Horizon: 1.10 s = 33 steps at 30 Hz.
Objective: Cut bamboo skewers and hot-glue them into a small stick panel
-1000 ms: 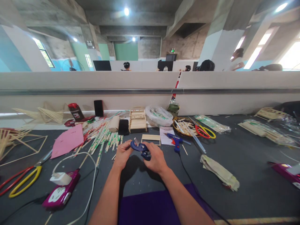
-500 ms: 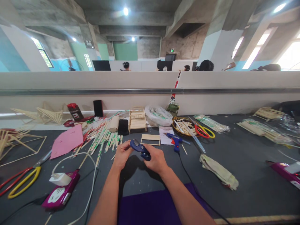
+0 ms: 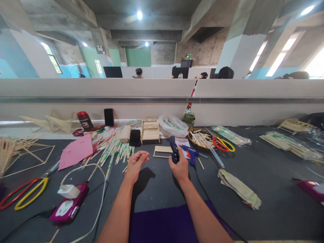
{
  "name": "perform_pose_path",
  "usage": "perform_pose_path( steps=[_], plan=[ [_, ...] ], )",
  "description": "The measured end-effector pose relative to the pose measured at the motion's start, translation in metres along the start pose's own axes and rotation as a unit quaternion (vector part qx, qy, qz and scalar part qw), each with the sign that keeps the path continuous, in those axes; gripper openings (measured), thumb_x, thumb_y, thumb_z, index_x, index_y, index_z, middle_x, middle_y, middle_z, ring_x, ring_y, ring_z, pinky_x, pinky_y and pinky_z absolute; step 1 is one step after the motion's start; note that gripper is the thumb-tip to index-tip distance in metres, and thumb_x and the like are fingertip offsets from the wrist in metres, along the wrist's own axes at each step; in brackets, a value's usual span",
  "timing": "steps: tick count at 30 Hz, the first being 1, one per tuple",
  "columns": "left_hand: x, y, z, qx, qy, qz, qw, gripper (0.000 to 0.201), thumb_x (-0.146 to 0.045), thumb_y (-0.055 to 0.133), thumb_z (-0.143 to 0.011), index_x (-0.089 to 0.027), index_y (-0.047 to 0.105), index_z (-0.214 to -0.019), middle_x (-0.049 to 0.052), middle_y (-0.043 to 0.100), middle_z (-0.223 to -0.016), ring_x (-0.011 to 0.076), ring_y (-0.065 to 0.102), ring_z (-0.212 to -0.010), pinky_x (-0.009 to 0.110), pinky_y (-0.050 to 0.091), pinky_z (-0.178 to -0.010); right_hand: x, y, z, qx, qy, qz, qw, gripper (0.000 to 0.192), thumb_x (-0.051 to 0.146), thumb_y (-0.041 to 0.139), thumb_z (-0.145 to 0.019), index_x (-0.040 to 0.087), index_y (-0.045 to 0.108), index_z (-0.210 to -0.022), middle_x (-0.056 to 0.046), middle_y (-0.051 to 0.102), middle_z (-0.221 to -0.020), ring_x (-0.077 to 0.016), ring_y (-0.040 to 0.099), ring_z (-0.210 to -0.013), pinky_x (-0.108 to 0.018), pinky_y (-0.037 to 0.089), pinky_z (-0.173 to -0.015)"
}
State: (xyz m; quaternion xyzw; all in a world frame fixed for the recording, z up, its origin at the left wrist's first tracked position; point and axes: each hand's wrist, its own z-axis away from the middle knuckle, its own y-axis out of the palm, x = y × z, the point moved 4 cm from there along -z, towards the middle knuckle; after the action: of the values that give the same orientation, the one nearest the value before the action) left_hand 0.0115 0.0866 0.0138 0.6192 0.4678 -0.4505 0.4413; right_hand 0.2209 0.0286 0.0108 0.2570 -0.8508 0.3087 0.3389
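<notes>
My right hand (image 3: 180,167) grips a small dark blue cutter (image 3: 174,151) and holds it upright over the dark table. My left hand (image 3: 136,163) is a hand's width to its left and pinches a short thin wooden stick piece (image 3: 145,155) between thumb and fingers. Just beyond both hands lies a flat frame of wooden sticks (image 3: 162,151). A small stick-built model (image 3: 150,130) stands behind it. A blue glue gun (image 3: 190,152) lies right of the cutter, on a sheet of paper.
A pile of loose chopsticks (image 3: 113,146) and pink paper (image 3: 76,151) lie to the left, with red and yellow scissors (image 3: 24,192) and a magenta device (image 3: 68,206) with white cable nearer. A basket of sticks (image 3: 199,136), more scissors (image 3: 222,143) and a folded cloth (image 3: 239,189) are to the right. A low wall (image 3: 162,98) backs the table.
My hands have come apart. The right hand carried the cutter to the right and turned it upright; the left hand came away holding a short stick piece.
</notes>
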Motion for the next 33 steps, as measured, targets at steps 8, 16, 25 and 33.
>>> perform_pose_path(
  steps=[8,16,25,33],
  plan=[
    [-0.003,0.003,0.002,0.005,-0.018,0.020,1.000,0.027,-0.041,0.067,-0.077,-0.015,0.067,-0.086,0.001,0.063,-0.066,0.0083,0.052,-0.059,0.018,0.039,-0.056,0.004,0.003,0.001,0.031,-0.026,0.034,0.999,0.053,0.025,0.054,-0.075,0.018,0.048,-0.128,-0.012,0.058,-0.123,-0.0256,0.055,-0.112,-0.042,0.043,-0.097],
    [0.001,-0.007,-0.003,-0.037,-0.029,-0.026,0.999,0.039,-0.049,0.058,-0.080,-0.015,0.066,-0.098,0.001,0.060,-0.069,0.0075,0.047,-0.054,0.018,0.033,-0.049,0.003,-0.002,-0.003,-0.018,0.092,-0.177,0.980,0.045,0.034,0.051,-0.082,0.018,0.047,-0.123,-0.006,0.063,-0.096,-0.0192,0.062,-0.084,-0.036,0.049,-0.081],
    [0.012,-0.036,-0.007,-0.069,-0.033,-0.534,0.842,0.021,-0.025,0.049,-0.086,-0.016,0.068,-0.088,0.009,0.063,-0.095,0.0207,0.059,-0.085,0.029,0.041,-0.073,-0.004,0.008,-0.001,0.102,0.039,0.050,0.993,0.052,0.027,0.056,-0.074,0.017,0.050,-0.124,-0.010,0.062,-0.109,-0.0242,0.059,-0.097,-0.039,0.046,-0.088],
    [0.024,-0.015,-0.002,0.010,-0.047,-0.644,0.763,0.012,-0.024,0.060,-0.081,-0.018,0.067,-0.088,0.009,0.064,-0.096,0.0209,0.059,-0.090,0.028,0.040,-0.072,0.003,0.015,0.006,0.159,-0.002,0.150,0.976,0.053,0.024,0.057,-0.073,0.019,0.049,-0.125,-0.010,0.061,-0.107,-0.0252,0.058,-0.098,-0.038,0.045,-0.088]
  ],
)
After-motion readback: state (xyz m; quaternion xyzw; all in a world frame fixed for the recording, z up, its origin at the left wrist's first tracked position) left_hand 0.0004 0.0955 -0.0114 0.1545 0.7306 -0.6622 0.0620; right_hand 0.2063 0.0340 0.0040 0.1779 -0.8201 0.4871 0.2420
